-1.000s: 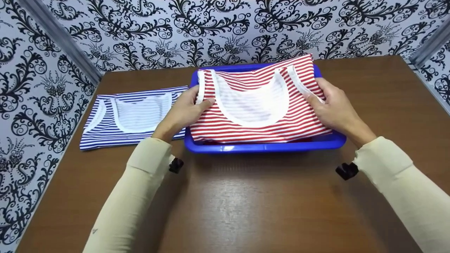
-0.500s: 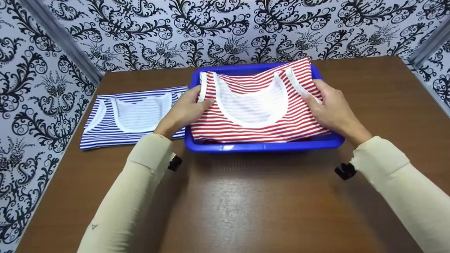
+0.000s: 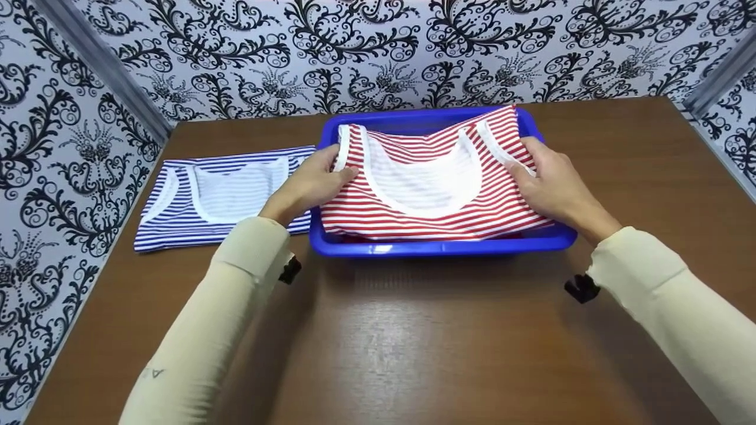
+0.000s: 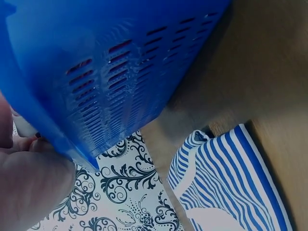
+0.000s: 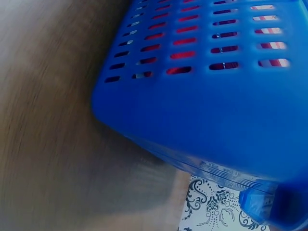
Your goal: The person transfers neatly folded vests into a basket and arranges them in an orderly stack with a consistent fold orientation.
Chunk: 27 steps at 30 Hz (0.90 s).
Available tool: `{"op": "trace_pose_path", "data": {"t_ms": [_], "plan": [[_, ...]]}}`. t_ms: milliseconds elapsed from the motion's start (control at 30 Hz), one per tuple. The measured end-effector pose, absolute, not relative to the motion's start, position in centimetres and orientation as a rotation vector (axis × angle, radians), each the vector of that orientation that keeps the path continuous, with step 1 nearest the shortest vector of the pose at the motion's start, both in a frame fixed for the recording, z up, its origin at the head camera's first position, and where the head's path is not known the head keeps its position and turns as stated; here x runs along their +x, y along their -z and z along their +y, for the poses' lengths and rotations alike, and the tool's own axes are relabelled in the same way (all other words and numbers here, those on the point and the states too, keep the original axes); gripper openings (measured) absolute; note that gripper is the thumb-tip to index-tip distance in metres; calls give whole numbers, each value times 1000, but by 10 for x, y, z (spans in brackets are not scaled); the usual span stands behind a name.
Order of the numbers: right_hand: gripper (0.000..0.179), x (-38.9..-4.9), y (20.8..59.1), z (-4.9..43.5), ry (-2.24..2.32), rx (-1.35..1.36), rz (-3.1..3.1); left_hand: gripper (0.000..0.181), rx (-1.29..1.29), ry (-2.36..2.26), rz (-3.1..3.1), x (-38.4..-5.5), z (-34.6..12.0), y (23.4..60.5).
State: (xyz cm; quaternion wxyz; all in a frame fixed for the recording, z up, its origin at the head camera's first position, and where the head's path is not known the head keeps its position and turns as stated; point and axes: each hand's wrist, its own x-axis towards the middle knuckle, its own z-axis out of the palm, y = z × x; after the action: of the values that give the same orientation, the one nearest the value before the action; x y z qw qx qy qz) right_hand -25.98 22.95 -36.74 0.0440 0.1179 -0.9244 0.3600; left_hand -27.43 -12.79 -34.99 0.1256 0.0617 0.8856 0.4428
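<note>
Sleeves (image 3: 189, 330) cropped; basket (image 3: 407, 248) floor hidden

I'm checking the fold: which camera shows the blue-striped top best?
The head view: the blue-striped top shows nearly whole, one end partly hidden behind the left hand. The left wrist view shows part, cut off below; the right wrist, none.

Red-striped shirt (image 3: 428, 177) lower, deeper in basket (image 3: 443, 248)

I could read no words, brand or number from where I stood; only a small dark mark (image 3: 156, 373), roughly triangular in outline, showed on the left sleeve (image 3: 192, 330), too tiny to decipher.
</note>
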Motion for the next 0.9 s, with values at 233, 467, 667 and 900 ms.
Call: {"op": "trace_pose_path", "data": {"t_ms": [233,467,667,900], "plan": [[44,-260,368,228,-1056,363,-2845,44,203,-1219,2618,-274,-127,348],[43,-259,368,226,-996,336,-2870,48,180,-1177,2627,-274,-123,346],[37,-258,370,224,-922,347,-2847,48,198,-1128,2668,-274,-122,346],[30,-258,373,222,-835,366,-2824,54,199,-1057,2715,-275,-121,347]]}}
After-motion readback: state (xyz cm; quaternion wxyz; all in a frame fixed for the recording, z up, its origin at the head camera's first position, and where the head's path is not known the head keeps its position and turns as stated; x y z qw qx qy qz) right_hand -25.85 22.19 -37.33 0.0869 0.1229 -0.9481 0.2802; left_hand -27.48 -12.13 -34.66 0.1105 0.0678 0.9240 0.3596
